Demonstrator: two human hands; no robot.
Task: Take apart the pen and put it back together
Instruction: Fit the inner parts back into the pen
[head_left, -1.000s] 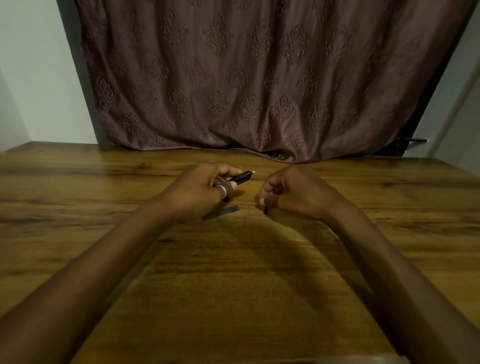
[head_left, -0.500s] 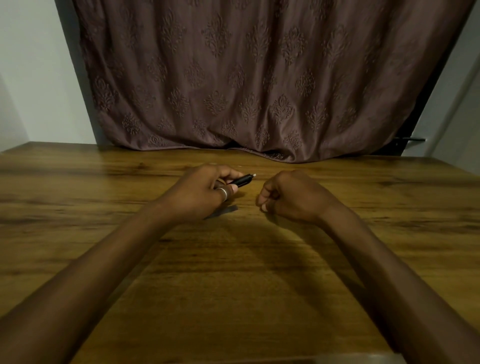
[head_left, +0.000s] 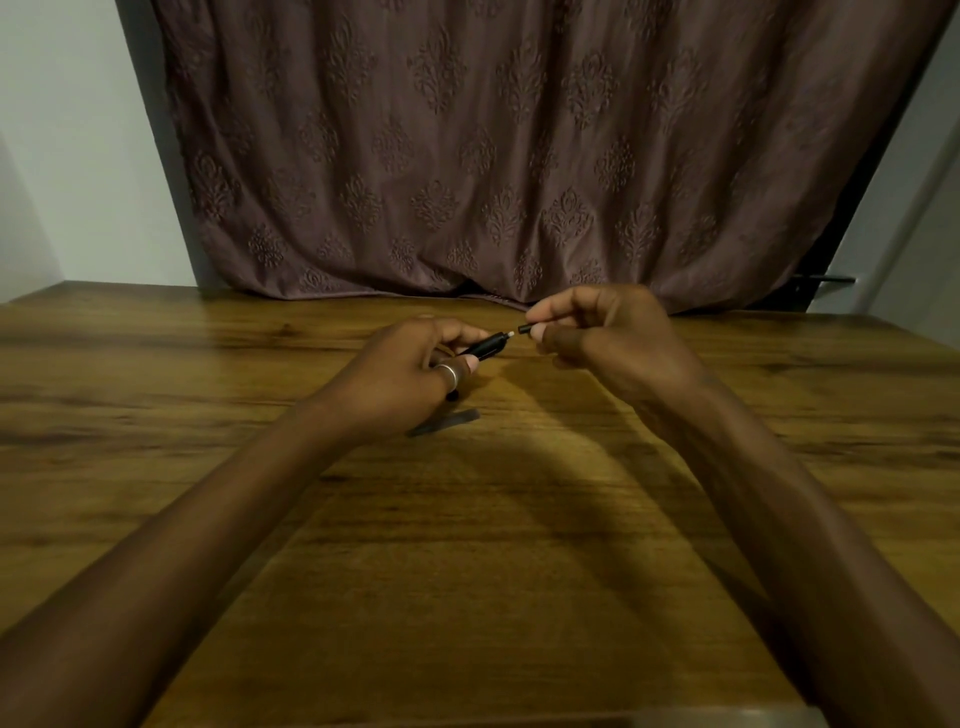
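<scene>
My left hand (head_left: 415, 376), with a ring on one finger, grips a black pen body (head_left: 485, 344) that points up and to the right, its small white tip showing. My right hand (head_left: 597, 332) pinches a small black pen piece (head_left: 525, 329) between thumb and forefinger, held just off the white tip with a narrow gap between them. Both hands hover a little above the wooden table (head_left: 467, 545). A flat dark strip (head_left: 449, 422) lies on the table under my left hand, partly hidden by it.
A brown patterned curtain (head_left: 519, 156) hangs behind the table's far edge. A pale wall (head_left: 78, 156) stands at the left, and a dark door handle (head_left: 826, 281) shows at the right.
My right hand has lifted from the table and moved up toward the pen tip, now showing the small black piece at its fingertips. My left hand has stayed nearly still.
</scene>
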